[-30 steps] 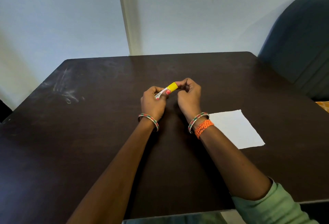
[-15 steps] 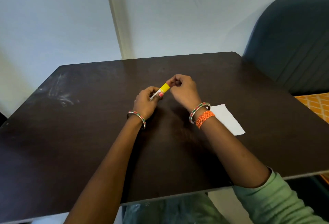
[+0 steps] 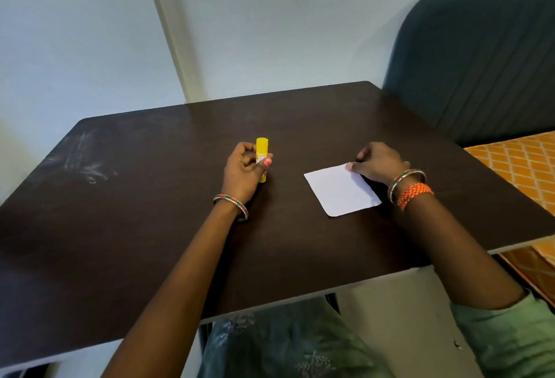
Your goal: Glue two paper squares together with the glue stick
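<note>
A yellow capped glue stick stands upright on the dark table, gripped by my left hand with thumb and fingers round its lower half. A white paper square lies flat on the table to the right. My right hand rests at the paper's far right corner, its fingertips pinching that corner. Only one sheet shows; I cannot tell whether a second lies under it.
A dark blue padded chair back stands at the table's right rear. An orange patterned cushion lies beside the right edge. Pale scuff marks streak the table's left side. A wall runs behind the table.
Both hands held the glue stick together at the middle before. Now the right hand has let go and moved right to the paper, while the left hand stands the stick upright on the table.
</note>
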